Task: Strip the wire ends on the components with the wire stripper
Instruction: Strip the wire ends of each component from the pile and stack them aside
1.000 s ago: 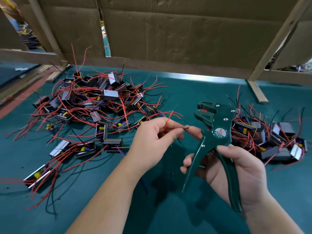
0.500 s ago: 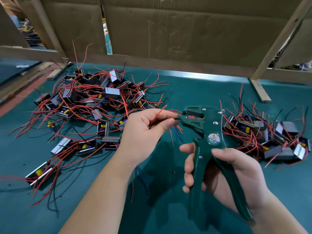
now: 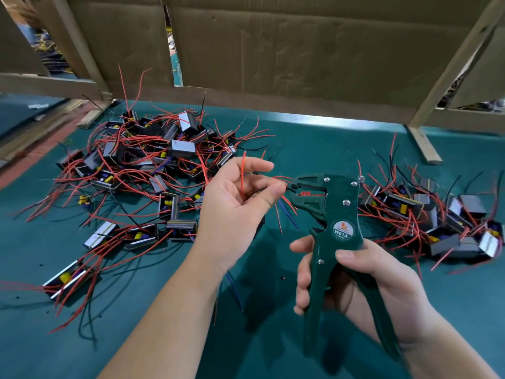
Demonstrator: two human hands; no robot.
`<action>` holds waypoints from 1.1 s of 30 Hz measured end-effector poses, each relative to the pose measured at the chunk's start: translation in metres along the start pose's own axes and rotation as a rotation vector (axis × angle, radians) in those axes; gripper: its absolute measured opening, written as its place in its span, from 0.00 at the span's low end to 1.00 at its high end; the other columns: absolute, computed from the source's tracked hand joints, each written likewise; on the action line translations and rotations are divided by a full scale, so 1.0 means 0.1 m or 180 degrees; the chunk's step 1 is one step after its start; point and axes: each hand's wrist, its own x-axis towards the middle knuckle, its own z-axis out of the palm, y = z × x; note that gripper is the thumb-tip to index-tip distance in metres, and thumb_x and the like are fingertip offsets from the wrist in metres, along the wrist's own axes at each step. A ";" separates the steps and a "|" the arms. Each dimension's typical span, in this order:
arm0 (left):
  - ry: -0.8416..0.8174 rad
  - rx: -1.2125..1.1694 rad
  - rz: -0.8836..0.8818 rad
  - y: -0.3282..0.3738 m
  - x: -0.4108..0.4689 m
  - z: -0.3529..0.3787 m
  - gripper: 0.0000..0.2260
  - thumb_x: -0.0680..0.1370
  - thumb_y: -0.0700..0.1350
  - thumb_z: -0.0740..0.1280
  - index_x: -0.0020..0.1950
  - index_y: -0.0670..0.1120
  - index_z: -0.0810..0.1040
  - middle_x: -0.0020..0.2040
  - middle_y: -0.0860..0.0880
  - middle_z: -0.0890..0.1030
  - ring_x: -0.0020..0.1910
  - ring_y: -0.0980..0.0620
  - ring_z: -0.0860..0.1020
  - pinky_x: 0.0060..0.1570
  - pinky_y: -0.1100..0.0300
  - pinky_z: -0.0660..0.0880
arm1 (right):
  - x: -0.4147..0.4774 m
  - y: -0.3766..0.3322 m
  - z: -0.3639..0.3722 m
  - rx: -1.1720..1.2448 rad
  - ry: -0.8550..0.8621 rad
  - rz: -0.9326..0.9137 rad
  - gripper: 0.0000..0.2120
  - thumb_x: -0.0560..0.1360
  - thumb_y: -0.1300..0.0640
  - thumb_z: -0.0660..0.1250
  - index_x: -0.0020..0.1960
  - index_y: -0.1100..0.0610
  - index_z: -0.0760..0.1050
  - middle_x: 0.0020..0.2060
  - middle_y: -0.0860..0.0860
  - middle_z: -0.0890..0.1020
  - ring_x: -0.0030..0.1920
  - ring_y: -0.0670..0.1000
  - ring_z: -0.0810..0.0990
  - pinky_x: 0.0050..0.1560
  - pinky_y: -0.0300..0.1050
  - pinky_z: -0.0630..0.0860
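Components (image 3: 153, 165) lie heaped on the tabletop (image 3: 314, 138): a big tangle at far left and a smaller pile (image 3: 431, 214) at right. We judge most are yet to be stripped. Our left hand (image 3: 232, 214) pinches red wires (image 3: 242, 176) between thumb and fingers (image 3: 259, 166), tips at the wire stripper (image 3: 341, 212) mouth. Our right hand (image 3: 377, 285) grips its spread handles, not yet squeezed.

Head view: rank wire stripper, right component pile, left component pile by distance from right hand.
1. wire stripper: gripped in the right hand.
2. right component pile: just beyond it, right side.
3. left component pile: far left of table.
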 end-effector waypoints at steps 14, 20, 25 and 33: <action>-0.0039 -0.0194 0.0034 0.05 -0.05 0.07 0.10 0.72 0.35 0.70 0.47 0.48 0.76 0.37 0.52 0.83 0.38 0.60 0.79 0.40 0.70 0.73 | 0.00 0.01 -0.01 -0.0175 0.0209 -0.0132 0.22 0.62 0.50 0.78 0.49 0.64 0.80 0.35 0.63 0.79 0.33 0.63 0.79 0.38 0.58 0.76; 0.0103 -0.0127 0.0137 0.06 -0.06 0.10 0.09 0.71 0.35 0.70 0.45 0.47 0.75 0.37 0.52 0.82 0.39 0.59 0.79 0.40 0.69 0.74 | 0.00 0.02 0.00 -0.0191 0.0257 -0.0154 0.22 0.61 0.50 0.79 0.47 0.63 0.80 0.34 0.63 0.78 0.32 0.62 0.78 0.37 0.58 0.76; 0.0058 -0.0081 0.0172 0.06 -0.06 0.09 0.09 0.71 0.35 0.70 0.44 0.47 0.75 0.37 0.52 0.82 0.40 0.58 0.79 0.41 0.69 0.74 | 0.00 0.02 0.00 -0.0241 0.0282 -0.0132 0.22 0.61 0.49 0.79 0.47 0.63 0.80 0.34 0.63 0.78 0.32 0.63 0.78 0.37 0.58 0.76; 0.0024 0.0241 0.0290 0.03 -0.06 0.07 0.09 0.71 0.36 0.71 0.43 0.49 0.75 0.38 0.53 0.82 0.41 0.58 0.80 0.43 0.67 0.75 | 0.00 0.04 -0.02 -0.0350 0.0296 -0.0172 0.22 0.62 0.49 0.79 0.47 0.63 0.80 0.34 0.63 0.78 0.33 0.62 0.79 0.37 0.57 0.77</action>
